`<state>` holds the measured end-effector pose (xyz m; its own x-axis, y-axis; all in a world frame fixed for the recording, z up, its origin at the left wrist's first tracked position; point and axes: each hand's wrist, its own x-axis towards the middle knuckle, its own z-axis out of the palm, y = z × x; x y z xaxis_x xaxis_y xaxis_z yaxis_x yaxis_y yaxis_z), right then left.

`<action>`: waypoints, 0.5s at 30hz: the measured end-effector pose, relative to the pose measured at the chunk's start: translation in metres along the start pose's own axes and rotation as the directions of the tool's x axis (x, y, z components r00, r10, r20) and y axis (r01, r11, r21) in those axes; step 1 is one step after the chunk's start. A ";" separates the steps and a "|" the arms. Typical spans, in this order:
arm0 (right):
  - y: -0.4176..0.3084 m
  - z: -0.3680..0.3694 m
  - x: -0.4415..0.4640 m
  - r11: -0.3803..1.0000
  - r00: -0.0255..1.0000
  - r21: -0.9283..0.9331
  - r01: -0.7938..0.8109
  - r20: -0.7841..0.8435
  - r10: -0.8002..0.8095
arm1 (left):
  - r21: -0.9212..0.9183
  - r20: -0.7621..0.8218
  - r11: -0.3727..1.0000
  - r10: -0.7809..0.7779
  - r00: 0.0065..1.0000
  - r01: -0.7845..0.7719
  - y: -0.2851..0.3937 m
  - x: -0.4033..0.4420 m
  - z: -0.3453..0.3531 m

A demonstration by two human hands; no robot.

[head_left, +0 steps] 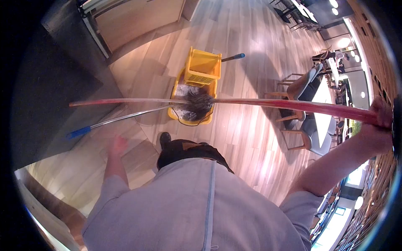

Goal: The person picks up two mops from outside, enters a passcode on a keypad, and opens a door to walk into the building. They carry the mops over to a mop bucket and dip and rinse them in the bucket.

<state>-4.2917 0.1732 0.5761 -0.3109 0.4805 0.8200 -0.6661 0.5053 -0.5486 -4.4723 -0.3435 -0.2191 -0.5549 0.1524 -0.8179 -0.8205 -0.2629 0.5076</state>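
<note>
My right hand (381, 113) is raised at the far right, its fingers wrapped round the end of a long red mop handle (293, 104). That handle leads to dark wet mop strands (200, 102) in a yellow mop bucket (203, 121). My left hand (118, 145) hangs on the left, apart from the handles; motion smears its fingers. Near it, a metal pole with a blue grip (79, 132) slants out of the bucket. Another faded red pole (121, 101) also reaches left from the bucket. Whitish foam (184, 90) shows inside.
A yellow wringer (203, 69) with a blue-ended lever (234, 57) sits on the bucket's far side. Dark panelling (63, 96) stands left. Chairs (299, 85) and a white table (323, 117) stand right on the wood floor (238, 138). A person (335, 55) is farther back.
</note>
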 end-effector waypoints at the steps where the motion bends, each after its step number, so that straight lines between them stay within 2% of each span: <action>1: -0.008 0.016 0.001 0.995 0.985 -0.085 0.051 -0.160 -0.064 | 0.247 0.003 0.967 -0.062 0.998 0.060 0.008 -0.040 0.028; 2: -0.016 0.015 0.005 0.991 0.988 -0.107 0.086 -0.121 -0.099 | 0.465 0.006 0.879 -0.124 0.992 0.107 0.019 -0.084 0.060; 4: -0.037 0.016 0.017 0.992 0.987 -0.091 0.092 -0.123 -0.103 | 0.665 -0.012 0.744 -0.069 0.998 0.060 0.029 -0.126 0.099; 5: -0.046 0.016 0.022 0.993 0.987 -0.073 0.097 -0.124 -0.105 | 0.825 -0.019 0.564 -0.011 1.000 0.022 0.031 -0.134 0.107; 9: -0.072 0.011 0.044 0.978 0.960 -0.091 0.186 -0.194 -0.201 | 0.782 -0.005 0.624 0.002 1.000 0.003 0.014 -0.120 0.118; 11: -0.080 0.008 0.053 0.982 0.958 -0.082 0.171 -0.218 -0.185 | 0.762 0.237 0.606 0.069 0.969 -0.229 0.012 -0.116 0.133; 12: -0.083 0.007 0.056 0.974 0.960 -0.109 0.197 -0.178 -0.215 | 0.748 0.324 0.572 0.126 0.937 -0.336 0.016 -0.121 0.151; 15: -0.097 -0.002 0.070 0.957 0.958 -0.171 0.234 -0.127 -0.257 | 0.670 0.569 0.421 0.239 0.787 -0.611 0.024 -0.096 0.213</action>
<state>-4.2471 0.1595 0.6859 -0.0410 0.4215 0.9059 -0.5941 0.7187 -0.3613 -4.4683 -0.1617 -0.0706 -0.7108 0.5989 -0.3688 -0.0981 0.4348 0.8952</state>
